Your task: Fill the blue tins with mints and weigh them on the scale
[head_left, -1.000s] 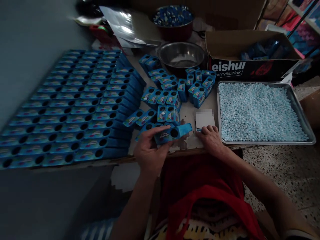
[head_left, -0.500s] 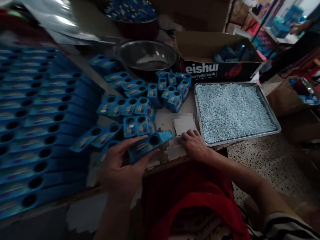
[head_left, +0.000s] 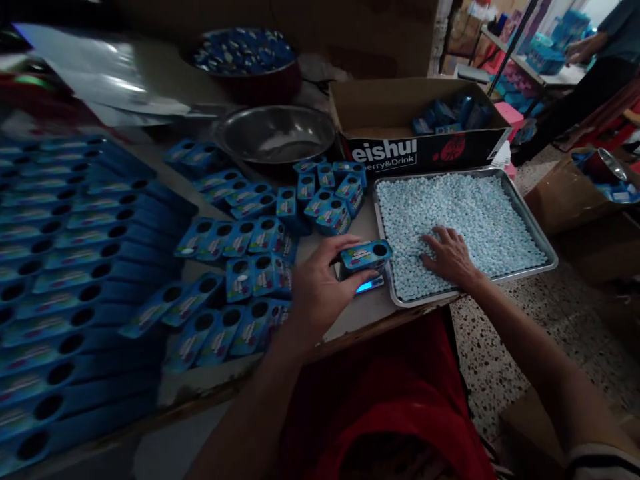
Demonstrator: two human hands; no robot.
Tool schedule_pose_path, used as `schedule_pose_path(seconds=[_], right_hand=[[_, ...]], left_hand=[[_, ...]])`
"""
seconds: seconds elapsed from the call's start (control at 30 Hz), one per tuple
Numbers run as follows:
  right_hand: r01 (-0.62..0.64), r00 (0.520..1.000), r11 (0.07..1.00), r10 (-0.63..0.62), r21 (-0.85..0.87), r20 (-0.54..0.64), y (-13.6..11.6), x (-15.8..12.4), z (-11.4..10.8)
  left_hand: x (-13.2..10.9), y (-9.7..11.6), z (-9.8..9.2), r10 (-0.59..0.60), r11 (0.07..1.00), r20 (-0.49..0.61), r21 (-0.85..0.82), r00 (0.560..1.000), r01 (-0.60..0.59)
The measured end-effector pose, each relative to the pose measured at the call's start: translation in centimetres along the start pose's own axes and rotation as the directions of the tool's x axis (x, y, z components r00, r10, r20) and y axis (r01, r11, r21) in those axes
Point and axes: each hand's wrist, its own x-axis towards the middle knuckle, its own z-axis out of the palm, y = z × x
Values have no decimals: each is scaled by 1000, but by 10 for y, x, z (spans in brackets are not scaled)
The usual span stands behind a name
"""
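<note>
My left hand (head_left: 320, 283) grips a small blue box (head_left: 364, 255) with a round dark hole in its top, thumb and fingers on opposite sides. The box is at a small digital scale (head_left: 370, 285) with a lit blue display, most of it hidden underneath; whether they touch I cannot tell. Over on the right, my right hand (head_left: 450, 259) has its fingers apart on the pale blue pellets (head_left: 445, 200), which look like mints, near the front of a metal tray (head_left: 525, 272). Its fingertips touch the pellets.
Rows of similar blue boxes (head_left: 85, 267) fill the left, with looser boxes (head_left: 235, 233) mid-table. Behind are a metal bowl (head_left: 277, 137), a bowl of blue packets (head_left: 245, 57) and an open carton (head_left: 385, 150). Another person (head_left: 607, 50) stands at the back right.
My left hand has carried the blue box right, to the scale. My right hand has moved from beside the scale to the pellets in the tray. The scale's display now shows lit. The view has shifted.
</note>
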Motion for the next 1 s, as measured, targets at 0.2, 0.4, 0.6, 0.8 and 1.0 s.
schedule_pose_path(seconds=[0.2,0.4,0.6,0.8,1.0], right_hand=[[-366,907,843,417,394,-51,16,46,8],[-79,783,-466,519,881,344,13,68,-10],[199,874,-725,436,659,215,-16,74,-39],[261,857,-594,505,761,100,-16,73,-57],[225,818,-411,572,883,58,-6,69,-71]], left_hand=[[48,27,55,-8,996,195,86,981,-9],[71,37,83,-64,981,299,196,952,4],[81,45,90,-77,979,371,204,925,-1],[88,43,96,-21,991,330,130,944,-23],[91,31,115,73,997,263,-18,962,-70]])
